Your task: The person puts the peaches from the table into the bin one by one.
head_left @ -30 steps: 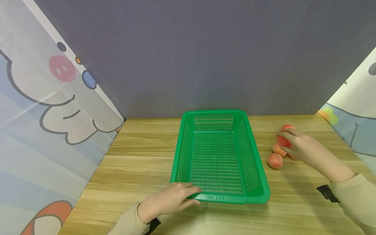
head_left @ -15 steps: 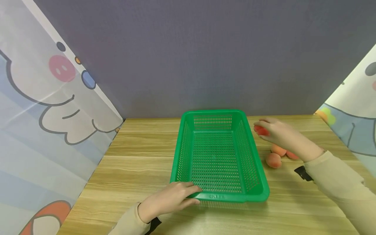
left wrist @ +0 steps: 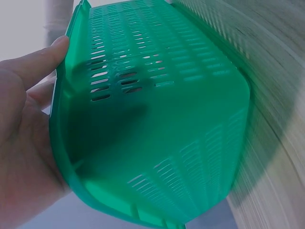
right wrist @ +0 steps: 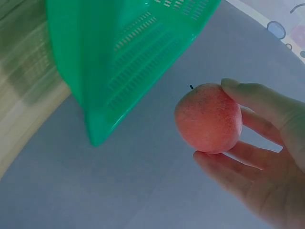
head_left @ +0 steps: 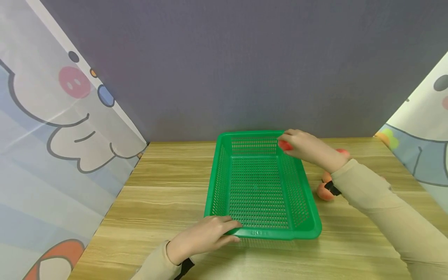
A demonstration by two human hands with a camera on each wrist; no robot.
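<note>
A green perforated basket (head_left: 308,228) stands in the middle of the wooden table, nothing inside it. My left hand (head_left: 206,236) rests on its near-left rim, thumb over the edge (left wrist: 33,67), fingers fairly straight. My right hand (head_left: 301,146) hovers over the basket's far-right corner and holds a small pink-red peach (head_left: 285,146) (right wrist: 208,118) between thumb and fingers. The basket's outer wall (right wrist: 138,57) fills the upper left of the right wrist view. Three more peaches lie on the table right of the basket, partly hidden by my right sleeve: one (head_left: 323,192), another (head_left: 326,177), another (head_left: 343,152).
A grey wall closes the back of the table. Cartoon-printed curtains (head_left: 52,136) hang along the left and right sides (head_left: 423,128). Bare table (head_left: 168,182) lies left of the basket and along the front edge.
My right hand picked a peach off the pile at the right and carried it leftward over the basket's far-right corner. The left hand and basket barely moved.
</note>
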